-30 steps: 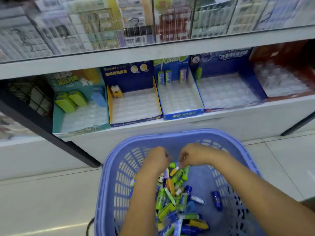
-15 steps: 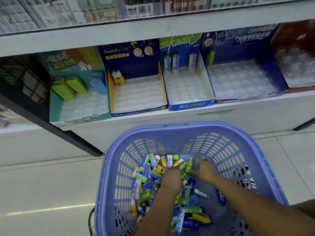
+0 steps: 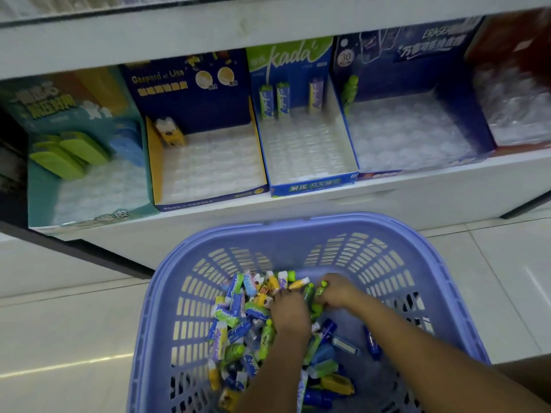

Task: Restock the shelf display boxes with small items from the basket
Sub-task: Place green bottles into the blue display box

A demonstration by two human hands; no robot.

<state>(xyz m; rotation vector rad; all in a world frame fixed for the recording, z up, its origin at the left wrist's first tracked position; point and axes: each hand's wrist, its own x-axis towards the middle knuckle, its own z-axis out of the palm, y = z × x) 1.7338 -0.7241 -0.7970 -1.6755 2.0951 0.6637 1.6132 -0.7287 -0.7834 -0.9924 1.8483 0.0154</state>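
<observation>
A purple plastic basket (image 3: 298, 226) stands on the floor below the shelf, holding a pile of small wrapped items (image 3: 238, 320) in green, blue, yellow and white. Both my hands are down in the pile. My left hand (image 3: 290, 311) shows its back, with the fingertips buried among the items near a yellow and white one; I cannot tell its grasp. My right hand (image 3: 338, 292) curls its fingers round a small green item (image 3: 319, 290). On the shelf stand the display boxes: teal (image 3: 89, 204), yellow-sided navy (image 3: 208, 201), blue Kada (image 3: 313, 184), dark blue (image 3: 417, 171) and red (image 3: 518, 144).
The boxes hold clear plastic trays and only a few items at the back. A white shelf front (image 3: 357, 204) runs just behind the basket. A dark frame bar (image 3: 89, 251) slants at lower left. Pale floor tiles (image 3: 74, 323) lie on both sides of the basket.
Both hands have dropped from above the basket into the pile and now dig at its far end. The view has moved closer to the shelf and basket.
</observation>
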